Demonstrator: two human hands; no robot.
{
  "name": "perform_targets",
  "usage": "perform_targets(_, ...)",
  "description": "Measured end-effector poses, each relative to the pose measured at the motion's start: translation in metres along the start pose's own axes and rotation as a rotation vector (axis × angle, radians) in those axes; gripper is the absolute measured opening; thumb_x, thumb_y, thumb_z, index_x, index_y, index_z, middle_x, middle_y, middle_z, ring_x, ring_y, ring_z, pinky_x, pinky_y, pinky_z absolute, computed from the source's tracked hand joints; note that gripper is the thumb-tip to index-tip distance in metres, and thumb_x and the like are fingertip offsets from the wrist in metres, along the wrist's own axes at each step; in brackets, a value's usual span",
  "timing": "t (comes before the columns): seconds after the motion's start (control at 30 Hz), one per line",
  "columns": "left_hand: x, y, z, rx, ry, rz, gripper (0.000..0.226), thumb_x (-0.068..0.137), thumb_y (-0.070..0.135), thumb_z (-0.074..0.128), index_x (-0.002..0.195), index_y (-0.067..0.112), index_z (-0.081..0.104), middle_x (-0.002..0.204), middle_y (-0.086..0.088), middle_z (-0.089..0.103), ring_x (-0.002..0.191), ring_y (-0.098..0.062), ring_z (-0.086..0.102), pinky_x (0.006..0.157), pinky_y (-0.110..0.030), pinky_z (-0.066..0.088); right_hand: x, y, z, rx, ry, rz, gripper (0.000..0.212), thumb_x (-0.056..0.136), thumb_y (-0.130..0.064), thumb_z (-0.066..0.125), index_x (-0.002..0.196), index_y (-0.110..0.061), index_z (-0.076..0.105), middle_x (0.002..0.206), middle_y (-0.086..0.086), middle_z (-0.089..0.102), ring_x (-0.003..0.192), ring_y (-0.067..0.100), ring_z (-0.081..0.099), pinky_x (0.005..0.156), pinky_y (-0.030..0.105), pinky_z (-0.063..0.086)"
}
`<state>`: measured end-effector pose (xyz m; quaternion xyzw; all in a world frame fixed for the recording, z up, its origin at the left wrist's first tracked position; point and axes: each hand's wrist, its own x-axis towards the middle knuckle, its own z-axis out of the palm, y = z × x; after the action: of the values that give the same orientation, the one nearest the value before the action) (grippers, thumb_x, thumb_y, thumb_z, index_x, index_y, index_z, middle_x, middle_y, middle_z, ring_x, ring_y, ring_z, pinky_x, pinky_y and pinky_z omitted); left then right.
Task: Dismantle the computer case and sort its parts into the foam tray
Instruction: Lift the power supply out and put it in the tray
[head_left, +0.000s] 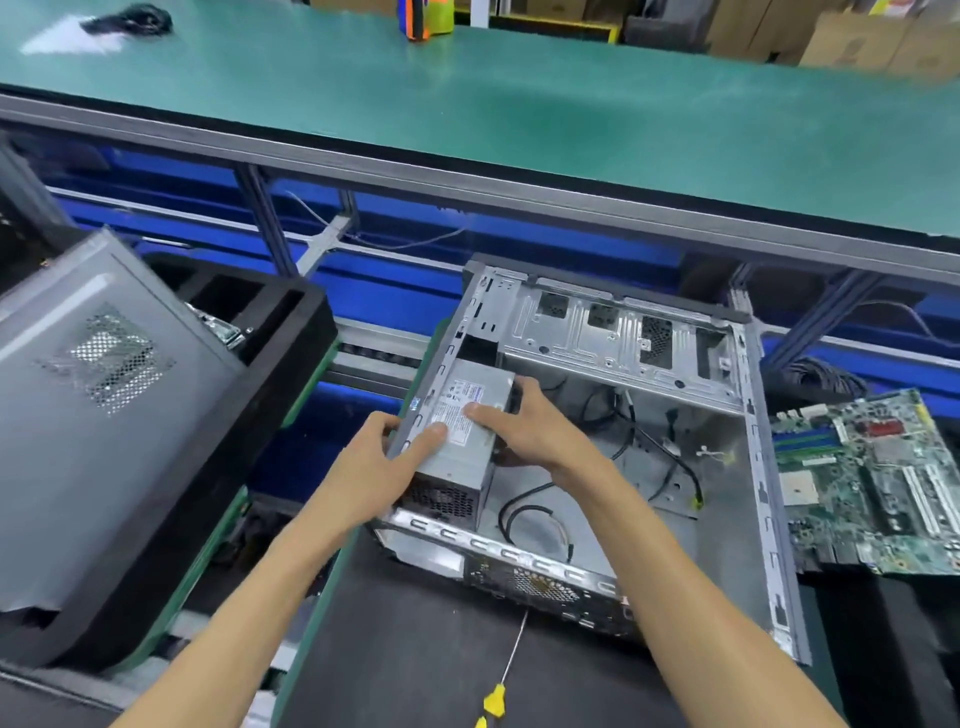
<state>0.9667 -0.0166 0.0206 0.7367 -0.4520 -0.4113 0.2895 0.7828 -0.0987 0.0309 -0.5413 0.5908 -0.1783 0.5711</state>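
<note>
Sitting in the near-left corner of the open computer case (613, 447), the grey power supply (462, 447) is held from both sides. The left hand (384, 462) has its thumb laid across the labelled top and its fingers (387, 423) curled round the case's left wall. The right hand (524, 431) has its thumb on the label too, with its fingers (524, 387) wrapped over the far edge of the unit.

Just right of the right hand's fingers, loose black cables (649, 457) trail over the bare case floor, and the drive cage (618, 338) lies beyond them. The case rests on a dark surface (415, 654). Near the wrists a yellow-handled screwdriver (506, 675) lies on it, its tip towards the case.

Left of the left hand's fingers stands the black foam tray (291, 332), with a grey side panel (98, 415) lying on it. Right of the case lies a green motherboard (872, 483).
</note>
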Motion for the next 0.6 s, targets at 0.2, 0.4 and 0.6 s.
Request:
perform_targets(0.2,-0.016,0.02,0.014,0.238,0.276,0.562,0.044,0.092,0.04,0.063,0.132,0.027,0.05,0.128,0.012,0.05,0.115,-0.009,0.047,0.106,-0.039,0.038,-0.009,0.016,-0.016,-0.034,-0.02,0.002,0.076,0.085,-0.05,0.076,0.143,-0.03,0.032,0.112,-0.001,0.071,0.094,0.021,0.074,0.09,0.044,0.061)
perform_targets(0.4,-0.03,0.045,0.035,0.586,0.117,0.577,0.058,0.098,0.052,0.05,0.147,0.023,0.041,0.141,0.005,0.054,0.132,-0.01,0.037,0.119,-0.028,0.011,-0.021,0.032,-0.051,0.28,-0.13,0.163,0.07,0.089,-0.037,0.077,0.143,-0.018,0.036,0.123,0.011,0.067,0.095,0.03,0.075,0.08,0.051,0.063)
perform_targets(0.6,-0.028,0.056,0.036,0.223,-0.296,0.434,0.037,0.103,0.046,0.041,0.137,0.038,0.052,0.136,0.018,0.059,0.124,0.003,0.051,0.107,-0.025,0.038,-0.026,0.036,-0.042,0.167,0.105,0.245,0.096,0.073,-0.074,0.072,0.13,0.0,0.052,0.1,0.004,0.054,0.084,0.02,0.053,0.064,0.033,0.047)
